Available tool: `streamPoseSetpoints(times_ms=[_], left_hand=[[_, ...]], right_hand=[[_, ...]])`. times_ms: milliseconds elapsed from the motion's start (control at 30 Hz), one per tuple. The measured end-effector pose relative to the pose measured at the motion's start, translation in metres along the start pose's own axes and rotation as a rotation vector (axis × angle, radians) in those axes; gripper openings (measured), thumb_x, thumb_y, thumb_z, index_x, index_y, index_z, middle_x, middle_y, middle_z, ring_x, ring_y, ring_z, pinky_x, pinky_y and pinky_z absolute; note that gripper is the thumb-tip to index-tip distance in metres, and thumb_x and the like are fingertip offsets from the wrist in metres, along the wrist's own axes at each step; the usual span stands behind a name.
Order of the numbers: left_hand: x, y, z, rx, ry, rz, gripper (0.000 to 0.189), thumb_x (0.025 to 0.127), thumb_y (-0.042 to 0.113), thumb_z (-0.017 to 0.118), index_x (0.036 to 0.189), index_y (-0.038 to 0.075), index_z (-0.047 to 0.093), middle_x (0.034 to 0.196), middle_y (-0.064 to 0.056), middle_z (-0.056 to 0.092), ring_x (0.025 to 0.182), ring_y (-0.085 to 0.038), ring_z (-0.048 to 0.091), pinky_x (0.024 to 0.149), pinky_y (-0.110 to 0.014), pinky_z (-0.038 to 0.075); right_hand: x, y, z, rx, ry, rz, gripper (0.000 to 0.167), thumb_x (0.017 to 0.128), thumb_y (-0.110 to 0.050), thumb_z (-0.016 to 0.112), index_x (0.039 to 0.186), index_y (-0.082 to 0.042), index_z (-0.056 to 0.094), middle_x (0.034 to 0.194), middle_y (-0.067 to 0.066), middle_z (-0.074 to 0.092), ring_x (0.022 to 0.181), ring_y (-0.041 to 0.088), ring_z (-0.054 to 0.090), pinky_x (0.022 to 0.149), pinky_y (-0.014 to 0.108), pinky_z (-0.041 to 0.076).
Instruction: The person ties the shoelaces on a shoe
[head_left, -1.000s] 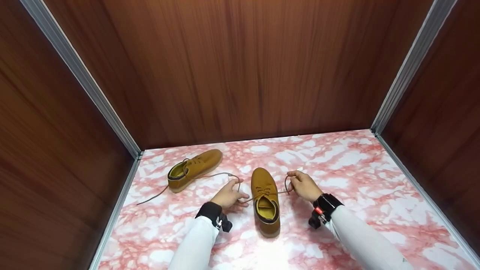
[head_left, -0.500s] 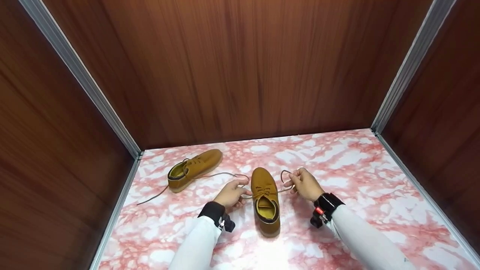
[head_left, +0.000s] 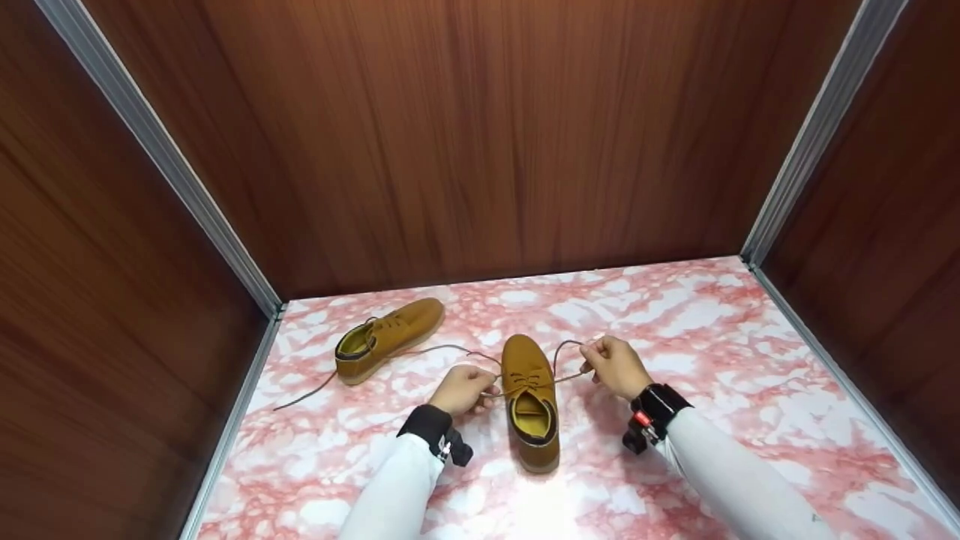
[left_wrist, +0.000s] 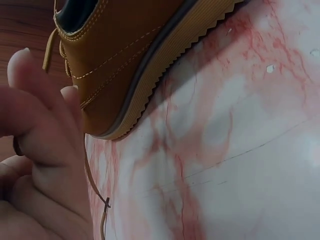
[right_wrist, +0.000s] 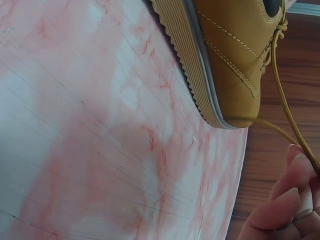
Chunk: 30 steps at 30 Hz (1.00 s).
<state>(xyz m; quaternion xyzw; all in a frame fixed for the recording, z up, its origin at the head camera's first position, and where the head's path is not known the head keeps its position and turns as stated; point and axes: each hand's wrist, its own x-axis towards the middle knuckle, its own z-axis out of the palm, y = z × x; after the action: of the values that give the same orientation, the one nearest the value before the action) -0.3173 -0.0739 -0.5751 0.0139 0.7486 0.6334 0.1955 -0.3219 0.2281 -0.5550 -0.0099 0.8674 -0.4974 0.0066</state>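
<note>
Pinching the left lace [left_wrist: 49, 50], the fingers of your left hand [head_left: 463, 388] are bent just beside the near shoe [head_left: 534, 416]. Your right hand [head_left: 616, 367] is on the other side, with its thumb and fingertips closed on the right lace [right_wrist: 283, 100]. From the knot, that lace runs out to your fingers, then bends back to the shoe in a loop. Neither hand touches the shoe that you can see.

The near shoe is brown and yellow inside. It stands flat on the table [head_left: 675, 315] between your hands, with its toe pointing away from you and its heel toward you. Its laces cross over the front of the opening.

Off to your left, and a bit farther away, is the far shoe [head_left: 405, 334]. It looks the same and is turned so its toe points away and to the right. One of its laces trails out to the left past the heel, and one runs toward the near shoe.

The table is pink and white. You have white sleeves [head_left: 397, 487] and black wrist bands [head_left: 424, 427]. Brown wood walls [head_left: 480, 150] stand around the table, with gray rails [head_left: 161, 142] in the corners.
</note>
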Motion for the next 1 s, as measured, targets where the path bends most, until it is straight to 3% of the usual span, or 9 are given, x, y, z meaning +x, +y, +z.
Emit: streamPoseSetpoints(times_ms=[267, 433, 700, 1000], left_hand=[[0.0, -0.001, -0.002, -0.048, 0.03, -0.03, 0.028, 0.099, 0.009, 0.056, 0.11, -0.015, 0.065, 0.073, -0.001, 0.069, 0.061, -0.006, 0.068, 0.055, -0.018, 0.056], [0.0, -0.002, -0.003, -0.025, 0.04, -0.005, 0.028, 0.099, 0.011, 0.056, 0.109, -0.013, 0.065, 0.076, -0.001, 0.068, 0.061, -0.007, 0.068, 0.057, -0.022, 0.059], [-0.001, -0.005, -0.003, 0.117, 0.058, 0.055, 0.029, 0.099, 0.014, 0.059, 0.108, -0.012, 0.067, 0.077, 0.002, 0.065, 0.055, -0.006, 0.059, 0.05, -0.02, 0.049], [0.003, -0.008, -0.002, 0.154, 0.06, 0.065, 0.03, 0.1, 0.018, 0.063, 0.106, -0.011, 0.068, 0.072, -0.004, 0.063, 0.053, -0.008, 0.054, 0.048, -0.022, 0.044]], right_hand=[[0.002, -0.003, -0.003, -0.016, -0.044, 0.014, 0.023, 0.107, -0.019, 0.056, 0.093, -0.001, 0.063, 0.085, 0.013, 0.077, 0.061, 0.011, 0.062, 0.057, 0.023, 0.052], [0.004, -0.01, -0.005, -0.03, -0.006, -0.004, 0.023, 0.106, -0.019, 0.057, 0.093, -0.002, 0.064, 0.086, 0.012, 0.077, 0.061, 0.012, 0.062, 0.058, 0.024, 0.052], [0.012, -0.027, -0.002, -0.035, 0.077, -0.033, 0.02, 0.103, -0.021, 0.063, 0.09, -0.006, 0.067, 0.085, 0.009, 0.077, 0.066, 0.01, 0.063, 0.061, 0.021, 0.049], [0.023, -0.056, 0.015, -0.032, 0.122, -0.108, 0.017, 0.099, -0.02, 0.069, 0.088, -0.007, 0.07, 0.077, 0.001, 0.069, 0.069, 0.008, 0.057, 0.063, 0.023, 0.046]])
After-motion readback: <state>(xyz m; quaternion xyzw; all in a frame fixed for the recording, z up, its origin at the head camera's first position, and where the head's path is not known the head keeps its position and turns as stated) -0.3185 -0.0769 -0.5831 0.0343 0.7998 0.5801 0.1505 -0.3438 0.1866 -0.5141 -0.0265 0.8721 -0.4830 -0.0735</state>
